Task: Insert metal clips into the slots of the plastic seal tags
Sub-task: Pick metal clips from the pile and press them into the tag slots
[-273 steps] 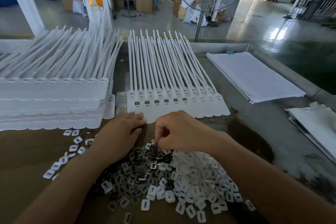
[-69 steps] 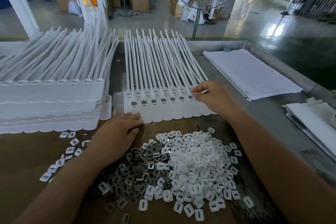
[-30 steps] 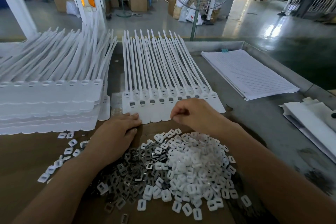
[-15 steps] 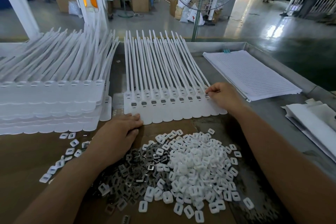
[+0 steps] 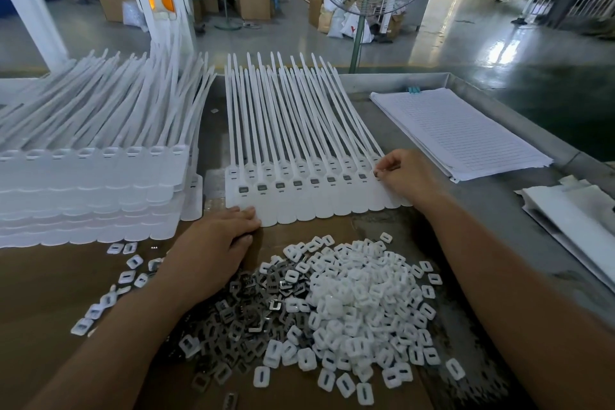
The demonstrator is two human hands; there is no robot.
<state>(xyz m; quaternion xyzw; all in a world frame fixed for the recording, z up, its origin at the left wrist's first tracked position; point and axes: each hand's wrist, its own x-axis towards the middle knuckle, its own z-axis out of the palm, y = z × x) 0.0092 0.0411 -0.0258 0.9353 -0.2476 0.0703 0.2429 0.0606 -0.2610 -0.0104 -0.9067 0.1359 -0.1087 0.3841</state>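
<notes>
A joined row of white plastic seal tags [image 5: 312, 200] lies flat in front of me, straps pointing away. Several slots along it hold grey metal clips [image 5: 261, 188]. My right hand [image 5: 404, 176] is at the row's right end, its fingertips pinched over the last tag's slot; a small clip seems to sit between them. My left hand [image 5: 213, 246] rests palm down, fingertips pressing the near left edge of the row. Below my hands lies a heap of loose metal clips [image 5: 243, 316] beside a heap of white plastic caps [image 5: 359, 306].
A tall stack of seal tag sheets [image 5: 90, 190] stands at the left. A few white caps [image 5: 126, 273] lie scattered below it. A pad of lined paper [image 5: 459, 133] and white folded sheets [image 5: 572, 210] lie on the right of the metal table [image 5: 499, 226].
Within the last second my right hand went from the near edge of the row, by the heap, up to the slot at its right end. The left hand stayed put.
</notes>
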